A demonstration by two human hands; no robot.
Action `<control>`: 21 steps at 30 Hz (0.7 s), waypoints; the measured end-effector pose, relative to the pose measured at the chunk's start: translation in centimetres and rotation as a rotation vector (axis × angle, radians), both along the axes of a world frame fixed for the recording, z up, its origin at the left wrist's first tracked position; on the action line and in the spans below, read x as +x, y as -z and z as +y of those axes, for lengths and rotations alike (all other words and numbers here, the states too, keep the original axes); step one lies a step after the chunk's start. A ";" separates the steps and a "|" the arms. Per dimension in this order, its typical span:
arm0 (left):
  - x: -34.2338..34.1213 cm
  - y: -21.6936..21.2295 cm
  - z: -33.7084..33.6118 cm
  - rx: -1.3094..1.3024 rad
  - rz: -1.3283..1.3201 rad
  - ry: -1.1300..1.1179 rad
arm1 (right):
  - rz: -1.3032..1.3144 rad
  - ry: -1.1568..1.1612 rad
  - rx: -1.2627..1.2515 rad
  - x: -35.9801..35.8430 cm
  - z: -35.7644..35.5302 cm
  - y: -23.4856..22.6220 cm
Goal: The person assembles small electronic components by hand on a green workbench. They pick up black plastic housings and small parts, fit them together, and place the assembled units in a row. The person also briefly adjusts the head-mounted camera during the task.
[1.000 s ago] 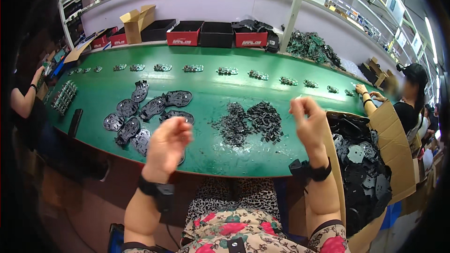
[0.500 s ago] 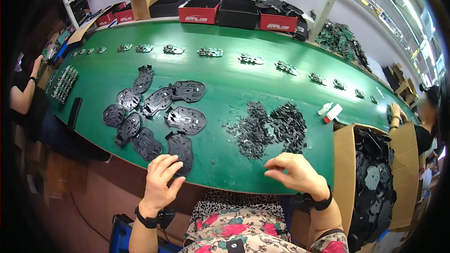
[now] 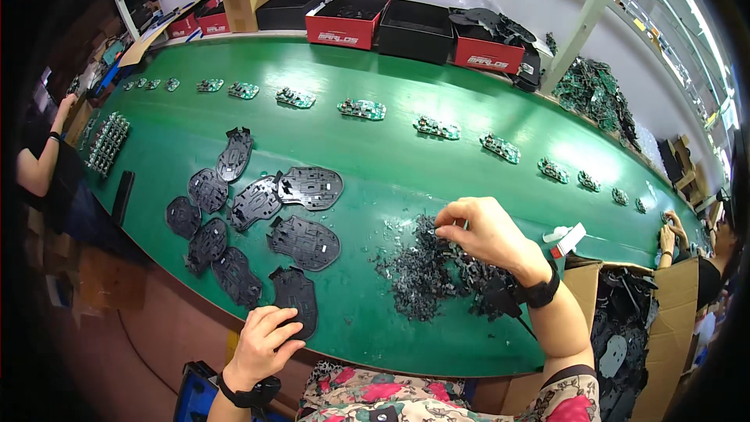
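My right hand (image 3: 492,236) reaches over a pile of small black plastic pieces (image 3: 418,277), its thumb and fingers closed in a pinch above the pile's far edge. Whatever is between the fingertips is too small to make out. A second heap of black pieces (image 3: 480,277) lies partly hidden under my right wrist. My left hand (image 3: 262,344) is at the table's front edge, fingers loosely curved and thumb apart. Its fingertips overlap the near end of a black mouse-shaped plastic base (image 3: 295,297); whether they touch it I cannot tell. Several similar bases (image 3: 305,242) lie face up, left of the piles.
Green circuit boards (image 3: 361,109) run in a row along the green table (image 3: 375,164). A white bottle (image 3: 556,234) and a small red-and-white box (image 3: 569,241) stand right. A carton of black parts (image 3: 621,328) is at my right. Other people work at both ends.
My right hand has moved forward from the table's near side to the pile. The left hand stays by the nearest base. The view has shifted, so the table appears lower.
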State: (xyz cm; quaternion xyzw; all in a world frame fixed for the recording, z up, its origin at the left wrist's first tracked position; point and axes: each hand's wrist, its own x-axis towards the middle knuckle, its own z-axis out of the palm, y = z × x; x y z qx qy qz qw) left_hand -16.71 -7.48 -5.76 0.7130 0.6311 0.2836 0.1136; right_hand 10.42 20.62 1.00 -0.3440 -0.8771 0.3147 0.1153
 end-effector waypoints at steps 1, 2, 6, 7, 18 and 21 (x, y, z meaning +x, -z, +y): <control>0.1 0.0 0.2 -0.003 -0.016 0.002 | -0.016 -0.017 0.043 -0.4 0.9 0.4; 0.1 0.0 0.1 -0.010 -0.031 -0.001 | -0.031 -0.039 0.082 -1.0 1.6 0.9; 0.2 -0.1 0.0 -0.039 -0.105 -0.024 | -0.091 -0.109 0.094 -3.0 3.7 2.5; 0.3 -0.3 0.0 -0.049 -0.133 -0.032 | -0.127 -0.122 0.078 -3.2 4.0 2.9; 0.7 0.0 0.3 0.047 0.068 -0.004 | -0.181 -0.299 0.137 -4.5 4.8 4.8; 0.6 0.7 0.5 0.056 0.033 0.031 | -0.221 -0.263 0.109 -4.0 4.7 4.7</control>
